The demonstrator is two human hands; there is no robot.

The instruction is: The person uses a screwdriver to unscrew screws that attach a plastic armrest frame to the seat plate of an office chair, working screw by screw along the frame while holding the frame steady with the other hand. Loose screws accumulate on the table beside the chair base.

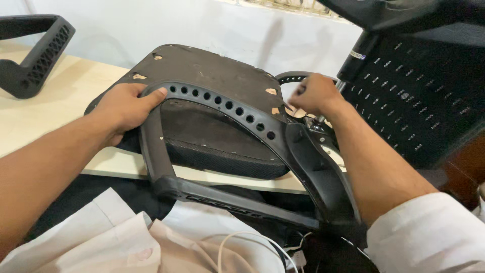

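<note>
Right now an upside-down chair seat (202, 76) lies on a pale wooden table (65, 106), and it is the big thing to find everything else by. A black armrest (222, 108) with a row of round holes curves over the near side of the seat, and its long way runs from the left side of the seat across to the right, then bends down toward the person. The left hand (124, 106) lies flat on the left end of that armrest, fingers spread and pressing, with the thumb on the holed bar, so it is not closed around anything. The right hand (316, 93) is at the right edge of the seat, where the armrest joins it, and its fingers are curled together around something small; I cannot tell what it is, because the hand hides it. The right hand is the one nearer to the joint, and the left hand is nearer to the free end. A black mesh chair back (419, 101) stands just to the right of the seat. Another black armrest (35, 55) lies well apart, to the far left of the seat on the table. Behind the seat is a white wall (212, 25). Near the person, below the seat, are white cloth (151, 237) and a thin white cable (237, 237)
</note>
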